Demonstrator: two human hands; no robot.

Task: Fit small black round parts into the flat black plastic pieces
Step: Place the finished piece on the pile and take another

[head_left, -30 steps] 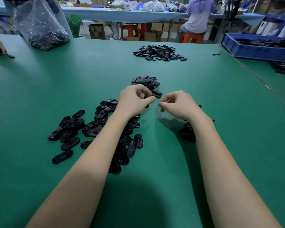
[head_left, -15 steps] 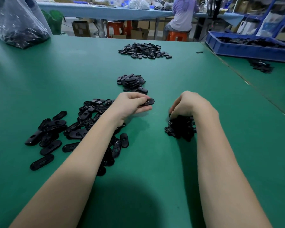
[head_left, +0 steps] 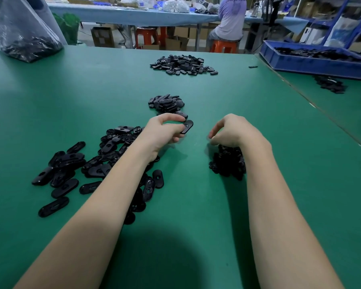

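**Fumbling the next round part is the main risk**

Working outward from my forearms, the nearest trouble is the loose scatter of flat black oval plastic pieces (head_left: 75, 170) lying under my left arm on the green table mat (head_left: 196, 205); a careless drag of that arm could sweep several away. To the right, my right hand (head_left: 229, 132) hovers with fingers curled just above the small heap of black round parts (head_left: 227, 161). I cannot tell whether it has one pinched, and these tiny parts would slip easily. My left hand (head_left: 163, 132) pinches one flat oval piece (head_left: 187, 126) by its end, so a hard press could twist it loose. Beyond, the small pile of black oval pieces (head_left: 166, 103) lies close enough to be knocked. The larger far pile (head_left: 182, 64) seems safe.
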